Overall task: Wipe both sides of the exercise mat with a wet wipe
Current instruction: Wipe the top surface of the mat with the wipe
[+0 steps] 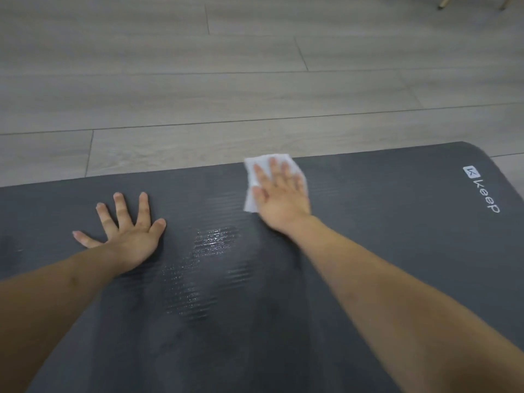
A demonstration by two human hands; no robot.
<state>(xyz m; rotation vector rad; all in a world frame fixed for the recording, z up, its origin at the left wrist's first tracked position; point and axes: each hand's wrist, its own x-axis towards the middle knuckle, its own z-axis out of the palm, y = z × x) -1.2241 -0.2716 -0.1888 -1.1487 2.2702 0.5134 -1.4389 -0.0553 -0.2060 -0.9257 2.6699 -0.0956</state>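
Head view looks down on a dark grey exercise mat (368, 222) lying flat on a pale grey wood-plank floor (198, 80). Its ribbed top glistens with wet streaks (215, 239) between the two forearms, and a white "keep" logo (482, 188) sits by the rounded far right corner. Right hand (279, 191) lies flat, fingers straight, pressing a white wet wipe (255, 171) onto the mat near its far edge. Left hand (127, 225) rests palm-down with fingers spread wide on the mat, holding nothing. Thin furniture legs (442, 4) show top right
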